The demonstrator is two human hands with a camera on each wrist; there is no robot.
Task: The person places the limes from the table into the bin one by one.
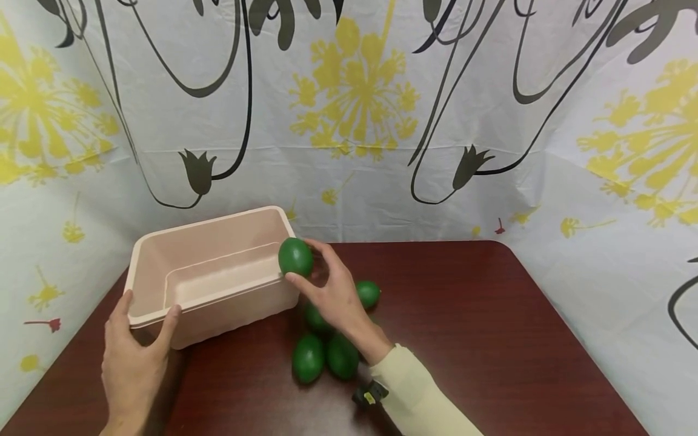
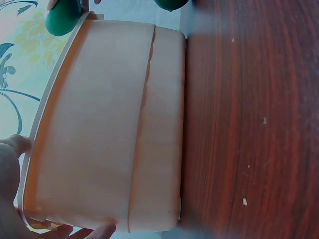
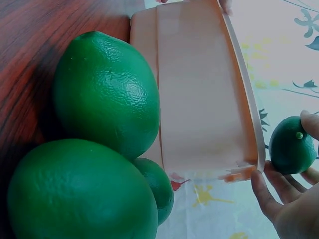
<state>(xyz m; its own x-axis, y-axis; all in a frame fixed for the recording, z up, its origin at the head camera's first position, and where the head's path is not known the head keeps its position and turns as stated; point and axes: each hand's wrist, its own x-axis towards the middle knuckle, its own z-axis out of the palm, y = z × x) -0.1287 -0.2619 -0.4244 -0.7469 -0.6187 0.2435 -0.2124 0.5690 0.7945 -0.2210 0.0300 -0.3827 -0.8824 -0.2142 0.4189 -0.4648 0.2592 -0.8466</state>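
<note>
A pale pink plastic bin (image 1: 234, 312) stands on the left part of the table, its inside bare in the head view. My left hand (image 1: 133, 366) grips its near left corner, thumb at the front rim and fingers along the end wall. Between thumb and fingers, my right hand (image 1: 340, 300) holds a green lime (image 1: 295, 257) over the bin's right rim. In the right wrist view this lime (image 3: 291, 145) sits just beyond the rim, with fingertips close to the bin's corner. Several more limes (image 1: 308, 358) lie beneath my right forearm, partly hidden by it.
The dark red wooden table (image 1: 463, 327) reaches back to a white patterned cloth (image 1: 338, 200) hanging behind and at both sides. A small black device (image 1: 371, 393) is strapped at the right sleeve. Small pale specks (image 2: 244, 201) dot the wood.
</note>
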